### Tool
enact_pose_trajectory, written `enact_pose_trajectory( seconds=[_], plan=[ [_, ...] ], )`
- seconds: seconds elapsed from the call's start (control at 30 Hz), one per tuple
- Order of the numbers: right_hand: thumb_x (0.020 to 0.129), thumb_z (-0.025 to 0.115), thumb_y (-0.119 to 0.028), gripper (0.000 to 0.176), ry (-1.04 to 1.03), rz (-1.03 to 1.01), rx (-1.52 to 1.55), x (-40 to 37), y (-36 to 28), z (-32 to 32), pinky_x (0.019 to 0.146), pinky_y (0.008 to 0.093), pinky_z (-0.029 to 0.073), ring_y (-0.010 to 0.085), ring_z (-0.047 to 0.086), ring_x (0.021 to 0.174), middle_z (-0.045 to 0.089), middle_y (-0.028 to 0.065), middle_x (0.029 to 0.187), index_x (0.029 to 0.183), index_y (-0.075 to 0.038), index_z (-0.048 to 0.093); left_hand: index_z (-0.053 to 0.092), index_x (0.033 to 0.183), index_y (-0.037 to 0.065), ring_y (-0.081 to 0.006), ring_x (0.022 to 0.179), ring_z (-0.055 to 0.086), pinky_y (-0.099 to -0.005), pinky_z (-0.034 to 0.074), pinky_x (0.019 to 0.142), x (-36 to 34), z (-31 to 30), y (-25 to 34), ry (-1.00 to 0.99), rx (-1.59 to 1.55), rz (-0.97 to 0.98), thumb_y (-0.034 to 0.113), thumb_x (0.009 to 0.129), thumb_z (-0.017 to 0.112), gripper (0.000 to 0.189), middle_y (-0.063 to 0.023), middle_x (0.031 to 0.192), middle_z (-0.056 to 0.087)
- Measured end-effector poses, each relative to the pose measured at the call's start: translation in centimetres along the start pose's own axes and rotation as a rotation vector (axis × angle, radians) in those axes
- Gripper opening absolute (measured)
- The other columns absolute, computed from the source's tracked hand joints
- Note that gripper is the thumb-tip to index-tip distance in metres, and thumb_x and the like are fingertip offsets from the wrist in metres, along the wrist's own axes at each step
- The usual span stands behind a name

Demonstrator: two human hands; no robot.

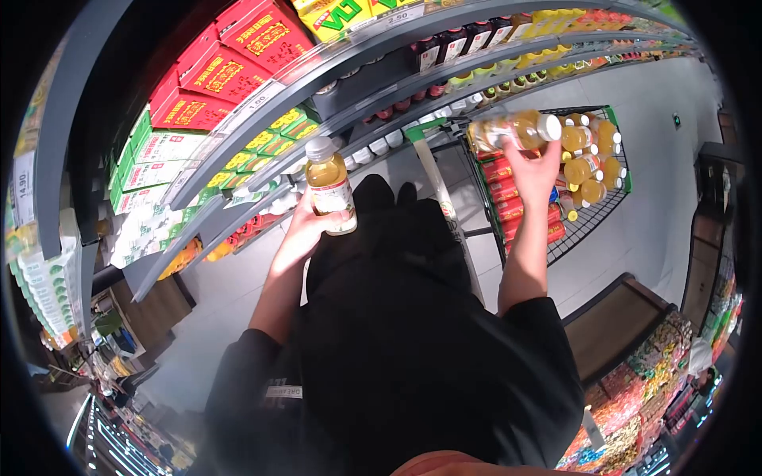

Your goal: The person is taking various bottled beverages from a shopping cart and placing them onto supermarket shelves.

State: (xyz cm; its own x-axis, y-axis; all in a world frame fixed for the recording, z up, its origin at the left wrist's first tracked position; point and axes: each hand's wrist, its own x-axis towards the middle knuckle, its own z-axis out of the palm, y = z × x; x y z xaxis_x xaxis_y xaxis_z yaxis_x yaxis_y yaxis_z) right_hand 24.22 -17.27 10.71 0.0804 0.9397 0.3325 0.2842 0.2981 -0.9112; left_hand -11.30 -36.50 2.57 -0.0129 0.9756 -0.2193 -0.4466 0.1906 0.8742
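My left hand point(305, 226) is wrapped round a juice bottle point(327, 176) with a pale cap, amber contents and a white-and-red label; it stands nearly upright beside the shelves. My right hand point(532, 168) grips another juice bottle point(520, 127), tipped on its side with its white cap to the right and slightly blurred. This second bottle is over the near left part of a shopping cart point(621, 151). Inside the wire cart lie several similar amber bottles point(583, 168) and red cylindrical packs point(508, 208).
Curved shelves on the left carry red cartons point(222, 75), green-and-white boxes point(159, 151) and dark bottles point(452, 46). The cart's handle point(435, 170) is close in front of me. A brown display stand point(611, 321) with colourful packets is at the lower right.
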Motion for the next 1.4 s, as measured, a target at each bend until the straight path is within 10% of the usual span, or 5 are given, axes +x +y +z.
enact_pose_trajectory(
  seconds=[0.47,0.73,0.93,1.17,1.4],
  plan=[
    [0.076,0.076,-0.001,0.065,-0.722,-0.870,-0.269,2.4,-2.5,20.1,0.097,0.0404,0.056,0.0330,0.061,0.119,0.058,0.0086,0.132,0.136,-0.017,0.059,0.049,0.141,0.006,-0.0176,0.114,0.063,-0.0372,0.050,0.101,-3.4,0.5,-0.9,0.158,0.007,0.114,0.005,0.075,0.086,0.076,-0.0058,0.127,0.064],
    [0.077,0.085,-0.015,0.068,-0.958,-0.453,-0.465,5.0,-0.9,25.0,0.109,0.0424,0.048,0.0388,0.058,0.125,0.064,0.0192,0.130,0.139,-0.010,0.057,0.049,0.142,0.007,-0.0167,0.110,0.065,-0.0356,0.052,0.098,-6.8,-0.6,-2.7,0.291,-0.069,0.151,0.011,0.079,0.090,0.075,-0.0045,0.124,0.066],
    [0.082,0.084,-0.024,0.068,-1.096,-0.114,-0.405,4.6,-4.0,26.7,0.040,0.0358,0.051,0.0208,0.068,0.058,0.072,0.0123,0.113,0.139,-0.005,0.052,0.048,0.145,0.007,-0.0150,0.110,0.064,-0.0346,0.053,0.097,-7.7,-0.6,-4.1,0.332,-0.106,0.169,0.011,0.079,0.089,0.078,-0.0034,0.123,0.065],
    [0.080,0.085,-0.027,0.069,-1.100,-0.197,-0.483,4.7,-2.2,28.2,0.096,0.0416,0.054,0.0341,0.066,0.115,0.066,0.0187,0.129,0.138,-0.004,0.055,0.049,0.143,0.007,-0.0152,0.110,0.064,-0.0342,0.052,0.098,-6.6,-0.2,-3.5,0.296,-0.044,0.130,0.010,0.080,0.088,0.074,-0.0039,0.123,0.065],
    [0.083,0.084,-0.024,0.064,-0.795,-0.080,-0.084,1.9,1.4,27.4,0.093,0.0367,0.055,0.0279,0.068,0.108,0.063,0.0168,0.127,0.135,-0.001,0.055,0.052,0.142,0.008,-0.0144,0.110,0.063,-0.0353,0.051,0.098,-3.6,1.1,-0.8,0.251,-0.062,0.120,0.000,0.077,0.085,0.073,-0.0031,0.121,0.065]
  ],
)
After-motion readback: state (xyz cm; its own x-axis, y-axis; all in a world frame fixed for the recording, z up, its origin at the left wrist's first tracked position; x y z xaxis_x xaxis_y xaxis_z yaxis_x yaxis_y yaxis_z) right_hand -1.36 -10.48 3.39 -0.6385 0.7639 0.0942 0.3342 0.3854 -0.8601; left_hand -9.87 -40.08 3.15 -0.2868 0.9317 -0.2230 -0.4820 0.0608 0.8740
